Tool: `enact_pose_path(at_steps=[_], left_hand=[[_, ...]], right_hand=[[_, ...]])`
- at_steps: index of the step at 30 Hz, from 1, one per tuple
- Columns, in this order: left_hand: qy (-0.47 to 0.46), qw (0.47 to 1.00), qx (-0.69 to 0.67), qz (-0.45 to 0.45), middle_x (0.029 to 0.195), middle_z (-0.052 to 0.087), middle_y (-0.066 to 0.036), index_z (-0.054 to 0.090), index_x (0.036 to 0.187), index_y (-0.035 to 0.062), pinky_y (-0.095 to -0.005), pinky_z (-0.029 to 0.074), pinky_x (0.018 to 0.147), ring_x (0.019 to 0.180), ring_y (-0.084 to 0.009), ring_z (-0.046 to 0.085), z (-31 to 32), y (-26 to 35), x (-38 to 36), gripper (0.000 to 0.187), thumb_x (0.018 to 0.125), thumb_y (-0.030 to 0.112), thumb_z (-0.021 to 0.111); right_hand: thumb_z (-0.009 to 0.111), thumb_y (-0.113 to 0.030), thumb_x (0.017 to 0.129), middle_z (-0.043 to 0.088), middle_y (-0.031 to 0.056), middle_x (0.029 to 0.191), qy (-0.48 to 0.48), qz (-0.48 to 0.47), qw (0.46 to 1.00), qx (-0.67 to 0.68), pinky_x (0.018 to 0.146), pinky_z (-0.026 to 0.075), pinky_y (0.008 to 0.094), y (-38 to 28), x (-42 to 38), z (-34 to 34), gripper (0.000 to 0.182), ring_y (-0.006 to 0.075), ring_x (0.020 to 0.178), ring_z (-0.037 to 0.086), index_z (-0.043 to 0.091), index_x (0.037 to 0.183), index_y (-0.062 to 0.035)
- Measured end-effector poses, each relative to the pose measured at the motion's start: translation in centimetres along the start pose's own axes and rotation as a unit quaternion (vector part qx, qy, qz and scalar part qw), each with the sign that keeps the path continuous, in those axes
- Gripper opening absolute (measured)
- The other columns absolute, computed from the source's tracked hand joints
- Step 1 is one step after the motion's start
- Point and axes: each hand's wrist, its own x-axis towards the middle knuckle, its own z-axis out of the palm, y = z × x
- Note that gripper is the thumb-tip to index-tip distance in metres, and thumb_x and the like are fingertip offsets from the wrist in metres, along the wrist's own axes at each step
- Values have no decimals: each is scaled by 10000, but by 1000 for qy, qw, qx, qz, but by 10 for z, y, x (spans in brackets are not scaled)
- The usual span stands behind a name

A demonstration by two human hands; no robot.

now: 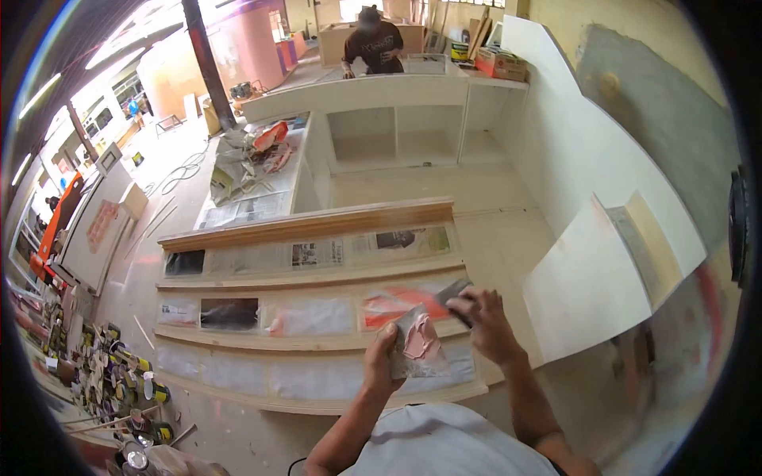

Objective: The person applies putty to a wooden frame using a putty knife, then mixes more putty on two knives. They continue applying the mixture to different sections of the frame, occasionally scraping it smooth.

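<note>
My left hand [382,358] grips a flat grey plate [422,368] by its left side. A smeared mound of pink putty [419,339] lies on the plate. In my right hand [490,324] is a dark flat scraper [454,293], held to the right of the plate and apart from it. Its blade end is slightly blurred. Below both hands lies a long, curved wooden frame [317,343], whose panels are lined with newspaper and plastic sheeting.
A white cabinet unit [365,181] stands ahead, with a tall white panel [587,135] on the right. Crumpled wrapping [232,166] sits on a papered surface. Several cans and pots [103,357] crowd the left floor. A person [373,44] works behind the counter.
</note>
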Motion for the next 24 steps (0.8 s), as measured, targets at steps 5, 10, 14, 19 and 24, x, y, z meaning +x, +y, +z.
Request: enact_pose_path(at_steps=[5, 10, 14, 19, 24], left_hand=[[57, 990, 29, 128, 1196, 588, -128, 514, 1257, -3, -354, 478, 917, 1062, -205, 588, 14, 31, 9, 417, 1001, 315, 429], [78, 971, 61, 219, 1126, 608, -124, 530, 1230, -27, -322, 472, 902, 1018, -208, 593, 9, 51, -1, 419, 1008, 316, 437], [-11, 931, 264, 250, 1100, 639, -127, 572, 1201, -40, -318, 472, 895, 1008, -212, 613, -16, 74, -16, 378, 1001, 264, 472], [-230, 723, 575, 307, 1095, 664, -137, 601, 1173, -47, -337, 522, 826, 927, -220, 667, -71, 126, -33, 371, 1000, 260, 483], [31, 997, 62, 37, 1008, 682, -120, 594, 1156, -12, -329, 556, 747, 824, -242, 693, -76, 144, -50, 385, 980, 317, 498]], right_hand=[[599, -126, 910, 603, 77, 1147, 332, 278, 722, 539, 904, 484, 437, -52, -9, -10, 279, 253, 1035, 602, 571, 1180, -61], [640, -137, 877, 657, 80, 879, 304, 364, 594, 650, 442, 529, 299, -138, 1, 16, 273, 180, 625, 657, 569, 1118, -32], [629, -139, 892, 633, 60, 808, 336, 367, 610, 617, 338, 429, 276, -158, 34, 53, 230, 154, 504, 592, 562, 1079, -25], [617, -194, 906, 636, 74, 1001, 411, 378, 567, 606, 669, 514, 326, -175, 80, 46, 318, 181, 837, 634, 553, 1160, -14], [650, -244, 888, 559, 139, 1130, 381, 108, 774, 494, 977, 437, 456, -205, 62, 47, 287, 256, 1062, 555, 541, 1054, -36]])
